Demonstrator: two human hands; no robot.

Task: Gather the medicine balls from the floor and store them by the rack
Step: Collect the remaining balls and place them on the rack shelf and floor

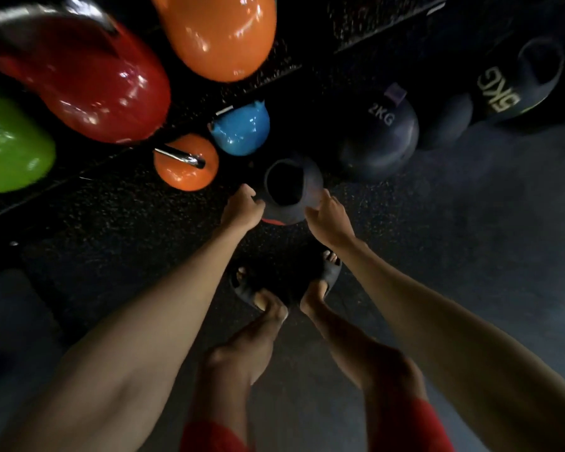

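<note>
A small dark medicine ball [309, 187] with a hollow grip recess and a red patch low on its side sits just above the black speckled floor mat. My left hand [242, 208] holds its left side with curled fingers. My right hand [328, 215] grips its right side the same way. Behind it to the right rests a dark ball marked 2KG [380, 135]. Further right lies a dark ball marked 5KG [516, 83], and another dark ball [446, 122] lies between them.
Kettlebells crowd the left: green [10, 148], red [92, 83], a big orange one [219, 34], a small orange one [185, 163] and a blue one [240, 130]. My feet in dark sandals [330, 275] stand right below the ball. Grey floor lies to the right.
</note>
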